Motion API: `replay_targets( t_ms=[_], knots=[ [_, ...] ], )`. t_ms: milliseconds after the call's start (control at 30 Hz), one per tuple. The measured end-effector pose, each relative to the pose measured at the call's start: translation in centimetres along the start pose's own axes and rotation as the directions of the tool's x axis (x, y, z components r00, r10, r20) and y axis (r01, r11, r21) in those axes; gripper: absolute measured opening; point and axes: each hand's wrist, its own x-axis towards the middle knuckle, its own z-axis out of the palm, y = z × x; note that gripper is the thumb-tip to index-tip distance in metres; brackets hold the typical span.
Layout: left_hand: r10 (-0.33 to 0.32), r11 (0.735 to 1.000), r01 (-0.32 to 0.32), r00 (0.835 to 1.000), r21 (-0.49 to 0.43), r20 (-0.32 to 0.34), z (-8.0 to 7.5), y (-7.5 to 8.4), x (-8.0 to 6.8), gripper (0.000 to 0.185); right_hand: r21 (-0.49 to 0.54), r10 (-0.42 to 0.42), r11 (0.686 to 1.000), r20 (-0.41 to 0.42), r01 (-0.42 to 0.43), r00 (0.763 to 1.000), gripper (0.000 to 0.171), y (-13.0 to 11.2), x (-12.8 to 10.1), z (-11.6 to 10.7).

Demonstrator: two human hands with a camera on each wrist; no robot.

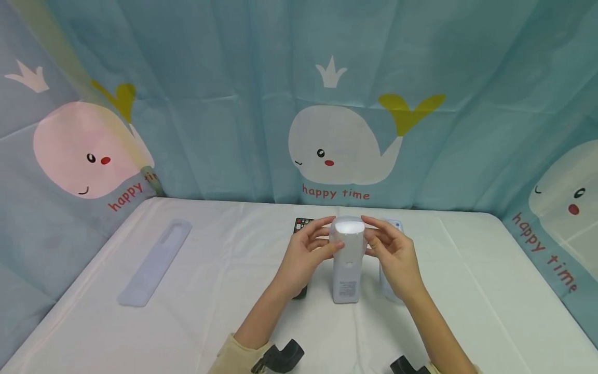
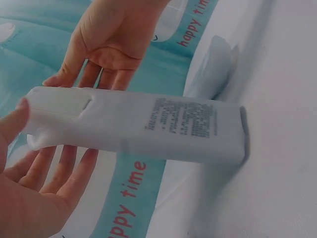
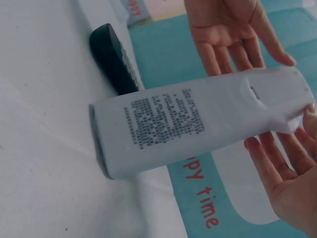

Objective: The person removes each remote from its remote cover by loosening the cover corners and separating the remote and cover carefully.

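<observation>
A white remote in a pale translucent sleeve (image 1: 348, 259) stands on end on the white table (image 1: 224, 322); its printed back label (image 2: 185, 121) faces me. My left hand (image 1: 306, 252) grips its top from the left, thumb (image 2: 17, 116) on the near face, fingers behind. From the right, my right hand (image 1: 393, 254) holds the same top end, thumb (image 3: 310, 110) in front and fingers (image 3: 270, 163) behind. In the right wrist view the remote (image 3: 198, 124) tilts between both palms.
A black remote (image 1: 302, 224) lies behind my left hand, also seen in the right wrist view (image 3: 111, 57). A second pale sleeved item (image 1: 388, 288) lies behind my right hand. A light blue silicone sleeve (image 1: 154, 262) rests at the table's left. Whale-print curtains surround the table.
</observation>
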Motion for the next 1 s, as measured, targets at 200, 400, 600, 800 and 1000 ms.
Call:
replay_targets(
  t_ms=[200, 400, 600, 800, 1000],
  knots=[
    [0.033, 0.994, -0.032, 0.999, 0.107, -0.008, 0.2, -1.0, -0.5, 0.075, -0.045, 0.023, 0.999, 0.027, -0.022, 0.999, 0.044, 0.2, -0.4, -0.3],
    [0.043, 0.989, -0.043, 0.999, 0.140, 0.000, 0.3, -1.8, -0.9, 0.091, -0.059, 0.043, 0.997, 0.062, -0.040, 0.997, 0.051, 0.3, -0.5, -0.6],
    [0.057, 0.988, -0.052, 0.998, 0.146, -0.029, 0.5, -2.6, -1.0, 0.083, -0.064, 0.056, 0.997, 0.094, -0.050, 0.994, 0.052, 0.7, -0.7, -0.9],
    [0.082, 0.983, -0.063, 0.991, 0.172, -0.106, 0.8, -3.0, -0.8, 0.057, -0.090, 0.041, 0.996, 0.113, -0.031, 0.993, 0.049, 1.5, -0.6, -0.9],
    [0.120, 0.982, -0.097, 0.983, 0.164, -0.138, 1.1, -3.0, -0.1, 0.052, -0.099, 0.024, 0.995, 0.087, -0.016, 0.996, 0.044, 1.9, -0.3, -0.6]
  ],
)
